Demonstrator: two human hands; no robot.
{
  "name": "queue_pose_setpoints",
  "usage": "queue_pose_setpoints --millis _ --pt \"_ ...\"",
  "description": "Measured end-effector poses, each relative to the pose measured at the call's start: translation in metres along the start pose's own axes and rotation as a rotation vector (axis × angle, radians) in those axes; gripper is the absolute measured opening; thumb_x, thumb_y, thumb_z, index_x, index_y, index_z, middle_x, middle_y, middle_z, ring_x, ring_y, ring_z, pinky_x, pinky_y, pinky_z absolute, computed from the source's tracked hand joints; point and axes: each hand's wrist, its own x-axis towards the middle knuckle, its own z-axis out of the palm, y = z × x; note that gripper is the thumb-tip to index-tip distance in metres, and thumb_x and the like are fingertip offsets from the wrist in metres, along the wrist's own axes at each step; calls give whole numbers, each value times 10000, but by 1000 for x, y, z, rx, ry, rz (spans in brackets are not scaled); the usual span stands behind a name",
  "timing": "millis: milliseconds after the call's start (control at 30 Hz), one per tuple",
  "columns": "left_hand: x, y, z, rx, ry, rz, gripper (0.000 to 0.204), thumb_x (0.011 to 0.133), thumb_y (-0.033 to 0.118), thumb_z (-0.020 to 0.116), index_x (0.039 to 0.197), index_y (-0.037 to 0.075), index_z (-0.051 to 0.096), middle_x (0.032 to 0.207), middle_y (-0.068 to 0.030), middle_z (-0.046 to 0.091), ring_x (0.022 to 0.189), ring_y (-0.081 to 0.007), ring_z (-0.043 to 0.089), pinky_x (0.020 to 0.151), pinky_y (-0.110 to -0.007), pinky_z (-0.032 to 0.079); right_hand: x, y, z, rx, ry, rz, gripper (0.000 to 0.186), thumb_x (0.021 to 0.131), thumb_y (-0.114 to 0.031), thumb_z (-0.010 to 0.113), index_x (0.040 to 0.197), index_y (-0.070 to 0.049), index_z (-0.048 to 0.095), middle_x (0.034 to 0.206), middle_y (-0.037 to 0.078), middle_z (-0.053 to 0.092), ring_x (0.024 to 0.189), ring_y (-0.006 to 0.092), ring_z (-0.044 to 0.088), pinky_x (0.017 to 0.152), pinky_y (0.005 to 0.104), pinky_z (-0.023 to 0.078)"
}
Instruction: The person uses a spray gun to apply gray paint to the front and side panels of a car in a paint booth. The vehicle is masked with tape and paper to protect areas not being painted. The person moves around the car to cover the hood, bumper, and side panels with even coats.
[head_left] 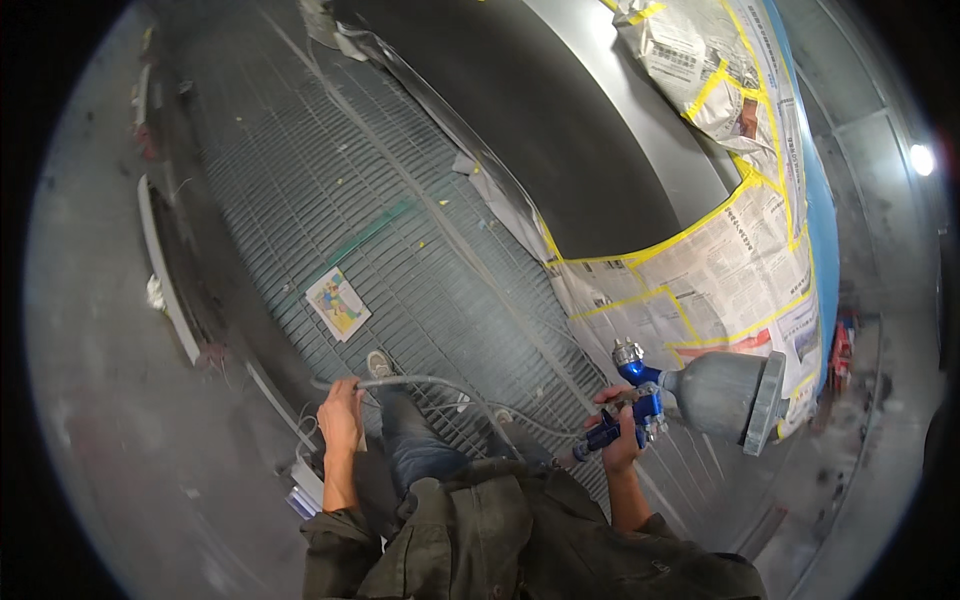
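Observation:
My right hand [622, 440] is closed round the handle of a blue spray gun [648, 400], low and right of the middle. A large grey paint cup [722, 396] is attached to the gun and lies tilted toward the right. From the gun's handle a grey air hose [440, 381] loops across in front of my legs. My left hand [342, 412] grips this hose at the left, fingers wrapped over it. Beyond the gun is a car body panel [600, 150], dark grey with a lighter band, its edges masked by newspaper [700, 265] and yellow tape.
Underfoot is a metal floor grating [330, 190] with a printed sheet of paper [338, 304] on it. Along the left lies a long dark part with a pale edge [165, 260]. Red items [842, 350] sit by the right wall, near a bright lamp [921, 160].

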Motion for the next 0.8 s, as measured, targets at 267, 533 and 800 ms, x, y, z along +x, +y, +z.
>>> queue_pose_setpoints --millis 267,533,800 --pt "112 -73 -73 -48 -162 5 192 921 113 657 1100 45 665 1016 -161 664 878 -398 654 734 -451 515 9 -18 164 -76 28 113 691 891 -596 625 1177 26 535 1062 148 585 882 189 636 665 314 583" --pt "197 -135 -135 30 -113 -26 209 922 136 646 1108 44 672 1008 -178 666 910 -409 645 771 -467 509 83 -21 293 46 19 72 443 978 -327 620 1247 14 534 1136 126 584 1052 217 602 698 344 583" --pt "291 -169 -153 128 -36 -114 221 911 141 662 1112 52 684 1040 -163 698 947 -394 667 816 -453 527 197 15 373 17 19 9 334 995 -238 561 1245 -17 549 1147 117 588 1031 209 601 662 349 583"
